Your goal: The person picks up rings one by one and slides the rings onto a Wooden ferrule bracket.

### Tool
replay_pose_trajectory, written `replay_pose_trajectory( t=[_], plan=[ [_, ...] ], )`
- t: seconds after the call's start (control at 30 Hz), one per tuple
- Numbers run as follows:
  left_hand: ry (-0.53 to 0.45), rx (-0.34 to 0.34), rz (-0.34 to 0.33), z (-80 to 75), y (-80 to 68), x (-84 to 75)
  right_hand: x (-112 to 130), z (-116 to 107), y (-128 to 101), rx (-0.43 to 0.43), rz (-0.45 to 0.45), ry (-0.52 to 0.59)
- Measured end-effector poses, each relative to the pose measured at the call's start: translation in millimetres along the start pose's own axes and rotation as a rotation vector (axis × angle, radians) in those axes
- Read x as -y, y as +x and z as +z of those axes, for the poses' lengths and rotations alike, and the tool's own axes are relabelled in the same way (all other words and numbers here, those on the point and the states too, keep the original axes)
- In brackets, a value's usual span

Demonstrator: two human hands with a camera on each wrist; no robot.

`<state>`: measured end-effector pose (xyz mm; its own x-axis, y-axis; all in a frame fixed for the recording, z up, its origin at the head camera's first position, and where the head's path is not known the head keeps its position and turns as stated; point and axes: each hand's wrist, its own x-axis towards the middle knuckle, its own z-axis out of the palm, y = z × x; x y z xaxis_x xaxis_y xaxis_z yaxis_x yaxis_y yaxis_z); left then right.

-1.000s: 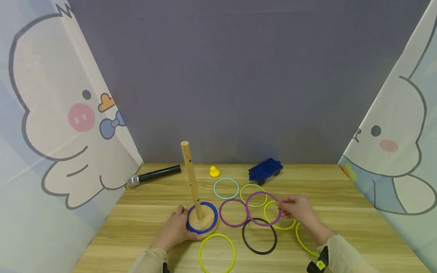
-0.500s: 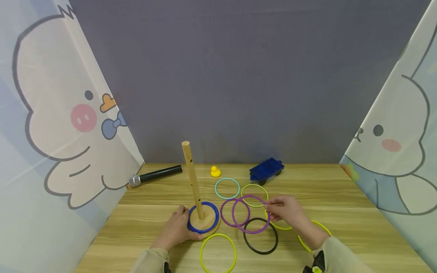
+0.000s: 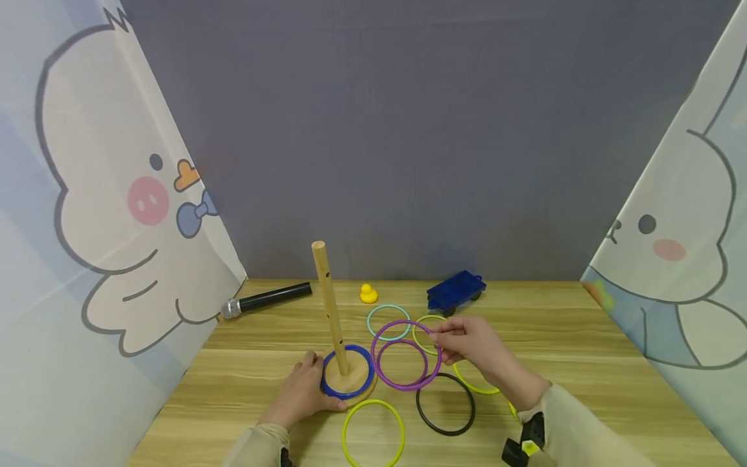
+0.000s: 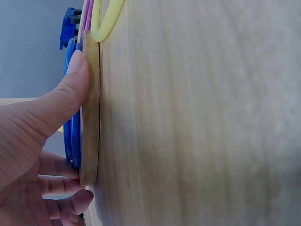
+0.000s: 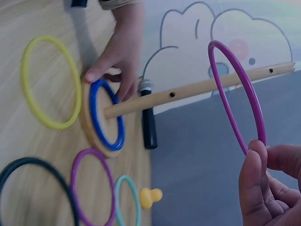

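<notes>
A light wooden counter (image 3: 583,363) carries everything. At its far edge lie a black microphone (image 3: 265,299), a small yellow duck (image 3: 367,294) and a blue toy cart (image 3: 455,291). Nearer stands a round wooden base (image 3: 349,379) with an upright peg (image 3: 329,305), a blue ring (image 3: 347,380) resting on the base. Flat on the wood lie a teal ring (image 3: 388,322), a purple ring (image 3: 401,363), a black ring (image 3: 445,403) and a yellow ring (image 3: 373,433) closest to the person.

no readable text, labels or numbers anywhere
</notes>
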<state>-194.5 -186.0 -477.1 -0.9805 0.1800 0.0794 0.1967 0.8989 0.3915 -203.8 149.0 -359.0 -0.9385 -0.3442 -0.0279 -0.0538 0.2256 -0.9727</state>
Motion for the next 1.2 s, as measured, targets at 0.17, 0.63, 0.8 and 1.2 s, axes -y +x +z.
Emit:
replay_pose_trajectory(
  t=[0.17, 0.63, 0.8, 1.2],
  plan=[
    [0.011, 0.007, -0.01, 1.0, 0.7, 0.2, 19, 5, 5, 0.02, -0.048, 0.017],
    [0.026, 0.012, -0.015, 1.1, 0.9, 0.7, 83, 16, 21, -0.005, -0.107, 0.08],
    [0.022, 0.014, -0.015, 0.5, 1.8, 0.7, 104, 18, 26, -0.011, -0.117, 0.139],
    [0.036, 0.009, -0.006, -0.3, 0.0, -0.2, 137, 34, 40, -0.029, -0.155, 0.192]
  ],
)
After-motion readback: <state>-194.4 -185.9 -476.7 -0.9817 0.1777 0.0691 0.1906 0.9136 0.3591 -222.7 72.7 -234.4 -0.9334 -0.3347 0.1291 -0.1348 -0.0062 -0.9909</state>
